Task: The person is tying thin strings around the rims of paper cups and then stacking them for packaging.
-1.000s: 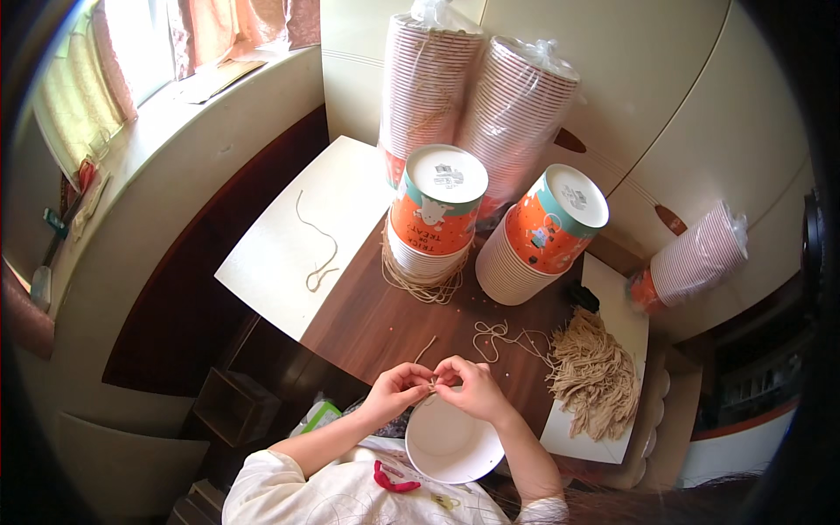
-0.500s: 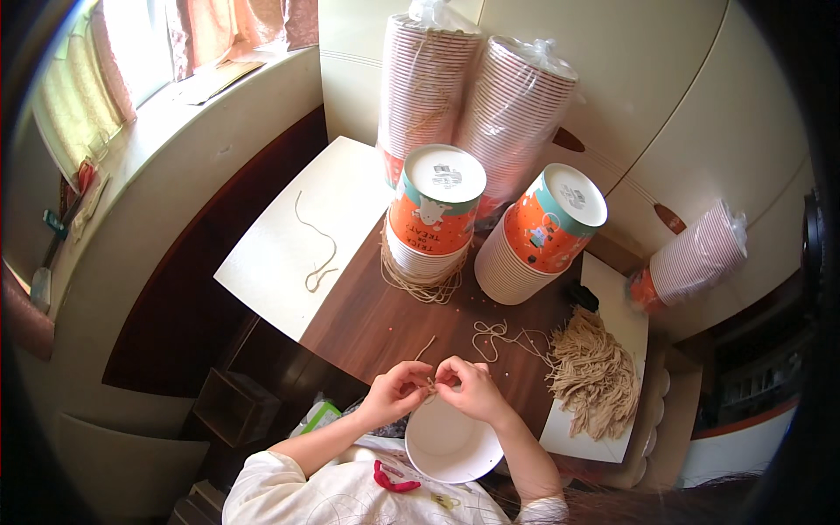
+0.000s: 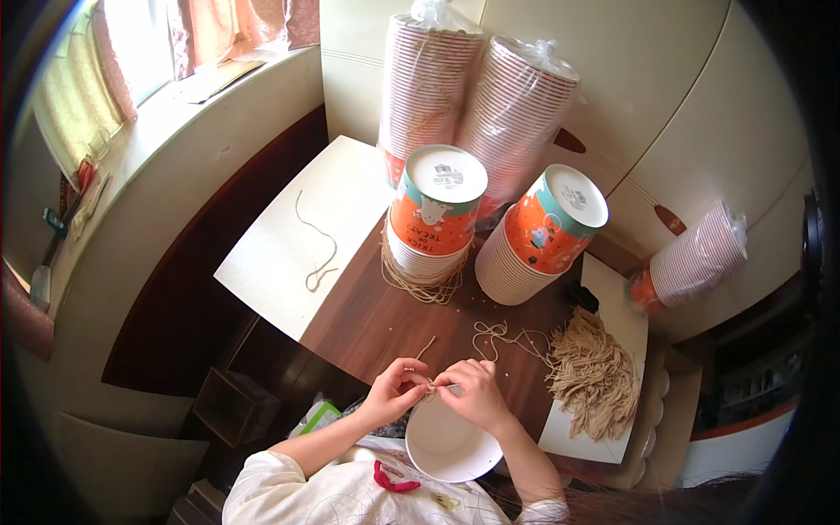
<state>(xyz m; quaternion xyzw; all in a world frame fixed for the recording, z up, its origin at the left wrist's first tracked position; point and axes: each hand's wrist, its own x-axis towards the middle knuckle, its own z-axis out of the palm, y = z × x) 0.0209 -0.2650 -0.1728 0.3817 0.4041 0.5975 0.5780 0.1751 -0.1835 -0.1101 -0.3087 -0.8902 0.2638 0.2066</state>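
A white paper bucket (image 3: 452,444) rests against my front at the table's near edge, its open mouth toward me. At its far rim, my left hand (image 3: 395,389) pinches a thin piece of tan twine (image 3: 427,346), whose loose end sticks up beyond the fingers. From the other side, my right hand (image 3: 475,395) has thumb and forefinger closed on the same twine, close to the left fingertips. The fingers partly hide the twine where it meets the bucket.
Two upturned stacks of orange printed buckets (image 3: 435,223) (image 3: 544,227) stand ahead, the left one ringed with twine. Tall bagged stacks (image 3: 429,96) rise behind. A heap of cut twine (image 3: 597,376) lies right, with a loose strand (image 3: 328,254) on the white board left.
My right hand has rolled slightly, and its fingers have drawn in lower at the twine. My left hand and the bucket have barely moved.
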